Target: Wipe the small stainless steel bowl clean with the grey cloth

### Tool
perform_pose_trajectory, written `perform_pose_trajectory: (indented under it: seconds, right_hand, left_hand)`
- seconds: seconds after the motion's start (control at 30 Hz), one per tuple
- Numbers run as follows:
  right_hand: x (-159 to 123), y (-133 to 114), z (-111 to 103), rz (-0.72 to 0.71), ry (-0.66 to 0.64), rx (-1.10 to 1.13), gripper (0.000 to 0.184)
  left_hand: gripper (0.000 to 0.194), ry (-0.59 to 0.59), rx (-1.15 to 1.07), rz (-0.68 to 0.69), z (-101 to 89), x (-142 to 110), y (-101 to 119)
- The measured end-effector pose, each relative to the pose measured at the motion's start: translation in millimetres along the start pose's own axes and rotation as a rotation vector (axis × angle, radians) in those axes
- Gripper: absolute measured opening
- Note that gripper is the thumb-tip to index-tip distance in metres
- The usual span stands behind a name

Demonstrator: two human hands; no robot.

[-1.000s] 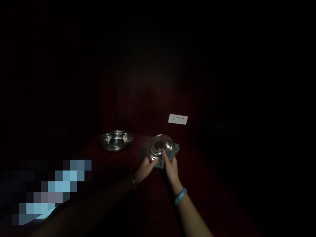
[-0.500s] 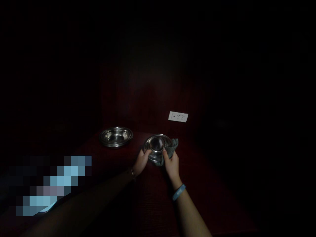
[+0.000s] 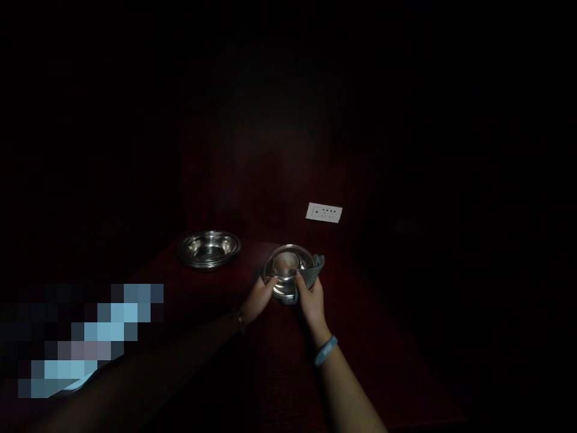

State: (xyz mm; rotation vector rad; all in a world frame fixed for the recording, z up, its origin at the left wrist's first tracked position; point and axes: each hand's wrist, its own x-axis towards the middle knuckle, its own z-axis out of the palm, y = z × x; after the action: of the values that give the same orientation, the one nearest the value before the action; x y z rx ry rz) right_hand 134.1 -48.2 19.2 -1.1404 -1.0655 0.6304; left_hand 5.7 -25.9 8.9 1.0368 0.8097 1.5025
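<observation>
Between both hands is a shiny round metal bowl (image 3: 285, 264) with a wide rim, tilted toward me. My left hand (image 3: 260, 299) is closed on its near left edge, thumb on the rim. My right hand (image 3: 312, 297) grips the near right edge, its thumb on the metal. A grey-green cloth (image 3: 313, 273) is bunched in my right hand and wraps around the right and lower side of the bowl. The fingers beneath the bowl are hidden. To the left, a stack of similar metal bowls (image 3: 210, 264) rests on the dark red table.
The dark red table (image 3: 288, 385) extends under my arms, with its surface fading into darkness on both sides. A white socket panel (image 3: 324, 213) is on the wall behind. At the lower left lies a blurred-out bright blue object (image 3: 103, 337).
The view has shifted slightly. Both hands keep hold of the bowl and cloth, and the bowl's tilt has changed a little, with a different reflection in its middle.
</observation>
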Motion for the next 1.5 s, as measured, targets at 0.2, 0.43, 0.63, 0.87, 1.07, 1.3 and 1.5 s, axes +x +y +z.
perform_pose_trajectory:
  seconds: [0.2,0.43,0.63,0.87,1.07,1.3,1.5]
  right_hand:
    - [-1.6,-3.4,-1.4,-0.035,0.003,-0.006,0.036]
    - [-3.0,-6.3,-2.6,-0.025,0.012,-0.045,0.034]
    - [-1.5,-4.0,-4.2,-0.011,0.036,-0.060,0.040]
    - [-0.6,-4.6,-4.4,-0.022,0.072,-0.081,0.037]
    - [-1.6,-11.3,-6.6,-0.061,0.105,-0.079,0.031]
    - [-2.3,-17.1,-7.5,-0.110,0.162,-0.075,0.034]
    - [1.3,-19.6,-8.9,-0.087,0.230,0.002,0.042]
  left_hand:
    - [0.040,-0.056,-0.017,0.015,0.5,-1.3,1.2]
    - [0.041,-0.025,0.002,-0.024,2.9,-3.2,6.2]
    - [0.046,-0.078,-0.001,-0.016,3.2,-5.6,9.4]
    - [0.046,-0.112,0.024,0.002,3.3,-7.5,10.5]
    - [0.048,-0.115,0.016,0.024,2.2,-7.1,9.7]
    - [0.049,-0.088,0.011,0.006,1.2,-3.8,3.6]
    - [0.048,-0.039,-0.009,-0.092,-2.3,-1.5,4.0]
